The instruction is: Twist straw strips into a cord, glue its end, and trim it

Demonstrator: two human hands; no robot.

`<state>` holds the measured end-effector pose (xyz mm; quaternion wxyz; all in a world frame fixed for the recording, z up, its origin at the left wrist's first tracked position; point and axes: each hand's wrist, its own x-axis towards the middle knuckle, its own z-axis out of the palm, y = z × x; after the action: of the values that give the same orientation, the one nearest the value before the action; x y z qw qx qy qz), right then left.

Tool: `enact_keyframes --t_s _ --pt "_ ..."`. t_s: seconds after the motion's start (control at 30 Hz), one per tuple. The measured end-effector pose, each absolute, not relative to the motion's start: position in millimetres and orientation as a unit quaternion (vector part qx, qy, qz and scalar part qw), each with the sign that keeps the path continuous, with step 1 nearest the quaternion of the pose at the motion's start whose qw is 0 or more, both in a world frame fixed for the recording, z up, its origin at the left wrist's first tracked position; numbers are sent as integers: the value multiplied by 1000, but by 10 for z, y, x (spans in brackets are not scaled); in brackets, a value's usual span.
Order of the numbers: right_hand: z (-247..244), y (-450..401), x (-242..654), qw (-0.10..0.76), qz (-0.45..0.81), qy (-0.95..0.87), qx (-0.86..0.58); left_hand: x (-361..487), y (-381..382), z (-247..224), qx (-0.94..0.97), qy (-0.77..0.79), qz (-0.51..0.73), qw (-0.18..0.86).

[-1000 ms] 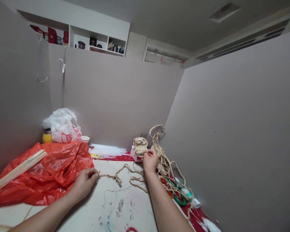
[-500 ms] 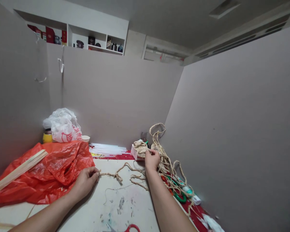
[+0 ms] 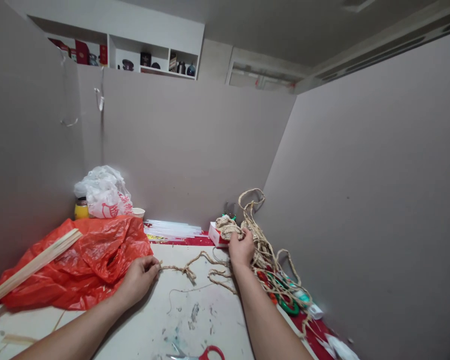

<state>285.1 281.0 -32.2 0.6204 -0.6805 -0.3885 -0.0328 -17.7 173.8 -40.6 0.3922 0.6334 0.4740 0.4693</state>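
Note:
My left hand [image 3: 140, 278] pinches the end of a thin braided straw rope [image 3: 201, 256] over the white board. The rope has a knot [image 3: 189, 272] in it and runs right, passing behind my right forearm. At the far edge of the board, my right hand [image 3: 243, 248] is closed at a coiled bundle of the same rope [image 3: 227, 226], its fingertips partly hidden against the strands. That bundle rests on a small white-and-red box [image 3: 217, 237]. More tangled rope [image 3: 260, 245] spreads to the right of my hand.
Red-handled scissors [image 3: 210, 353] lie at the near edge of the stained board [image 3: 187, 325]. To the left, pale straw strips [image 3: 33, 267] lie across a red plastic bag [image 3: 93, 245]. Translucent sticks [image 3: 174, 229] lie at the back. Grey partitions [image 3: 172, 140] close in the workspace.
The view has shifted slightly, so everything appears a little further right. Both hands keep nearly the same places on the rope; the right fingers have shifted slightly at the bundle.

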Motion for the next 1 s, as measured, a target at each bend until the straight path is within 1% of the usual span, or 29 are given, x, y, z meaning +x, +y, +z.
enact_keyframes --t_s 0.17,0.3,0.67,1.0 --pt "-260 2752 2804 572 -36 -408 -711 -171 1748 -426 636 476 473 381" --pt "-291 2752 2823 549 -38 -408 -729 -167 1738 -417 636 477 471 383" --pt "-366 2821 2892 526 -61 -470 -706 -134 1695 -360 619 484 478 393" --pt "-257 2706 2770 542 -86 -487 -679 -151 1726 -403 619 487 474 394"
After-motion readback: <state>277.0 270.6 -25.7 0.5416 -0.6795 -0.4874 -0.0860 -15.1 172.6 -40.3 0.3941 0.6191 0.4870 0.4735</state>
